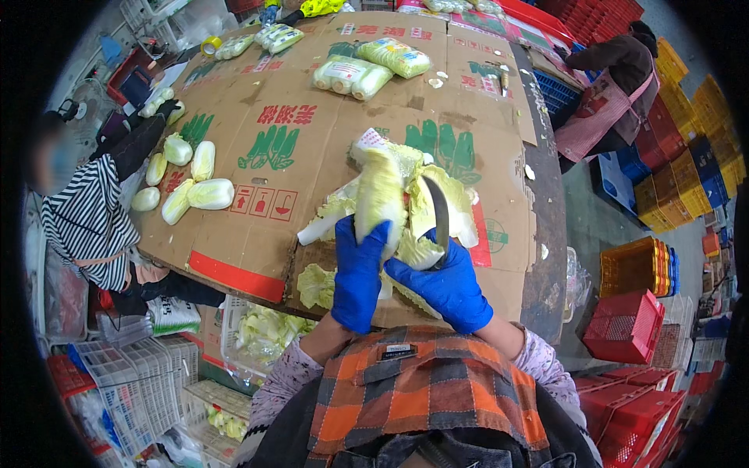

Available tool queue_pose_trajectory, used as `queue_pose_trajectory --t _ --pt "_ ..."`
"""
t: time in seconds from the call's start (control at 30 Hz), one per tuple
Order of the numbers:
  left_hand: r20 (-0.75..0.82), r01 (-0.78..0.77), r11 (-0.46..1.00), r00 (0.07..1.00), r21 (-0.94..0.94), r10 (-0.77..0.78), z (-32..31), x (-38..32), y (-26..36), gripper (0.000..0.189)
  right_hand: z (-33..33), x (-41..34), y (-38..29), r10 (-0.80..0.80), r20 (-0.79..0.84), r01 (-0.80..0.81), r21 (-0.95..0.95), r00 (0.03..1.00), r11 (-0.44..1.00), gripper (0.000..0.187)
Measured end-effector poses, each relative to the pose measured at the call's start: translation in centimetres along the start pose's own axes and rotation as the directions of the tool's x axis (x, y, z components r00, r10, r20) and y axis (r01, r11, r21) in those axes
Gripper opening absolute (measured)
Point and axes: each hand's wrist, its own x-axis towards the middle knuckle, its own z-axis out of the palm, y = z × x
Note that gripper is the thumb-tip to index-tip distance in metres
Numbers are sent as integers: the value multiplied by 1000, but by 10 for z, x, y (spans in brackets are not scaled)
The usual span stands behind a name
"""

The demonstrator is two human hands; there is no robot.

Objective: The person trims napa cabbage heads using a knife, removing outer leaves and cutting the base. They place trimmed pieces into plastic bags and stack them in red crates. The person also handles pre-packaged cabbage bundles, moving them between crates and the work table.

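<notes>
My left hand [360, 272], in a blue glove, grips the lower part of a napa cabbage [380, 196]. My right hand [443, 281], gloved alike, holds a knife with a dark curved blade [438, 205]; the blade points away from me, and the handle is hidden in the fingers. My right thumb reaches towards the cabbage's base. Loose cabbage leaves [462, 207] lie beyond and around both hands on the cardboard. One more leaf [316, 286] rests left of my left hand. Trimmed napa cabbages [212, 193] lie in a group on the left.
Flattened cardboard [327, 128] covers the table. Bagged cabbages [351, 76] and a second knife [504, 82] lie at the far side. A person in a striped top [88, 216] works on the left, another in an apron [608, 99] at the right. A crate of leaves [231, 333] stands below the left edge.
</notes>
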Motion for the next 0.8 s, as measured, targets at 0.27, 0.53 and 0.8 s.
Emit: queue_pose_trajectory --t 0.27,0.53,0.8 --pt "285 345 894 921 -285 -265 -22 0 19 64 -45 15 7 -133 -66 78 -536 989 841 76" --pt "215 490 862 835 130 -507 -18 -31 23 52 -49 34 11 -400 40 354 -552 915 755 48" --pt "157 360 898 901 252 -405 -28 -34 11 58 -37 22 5 -252 65 246 -539 966 806 56"
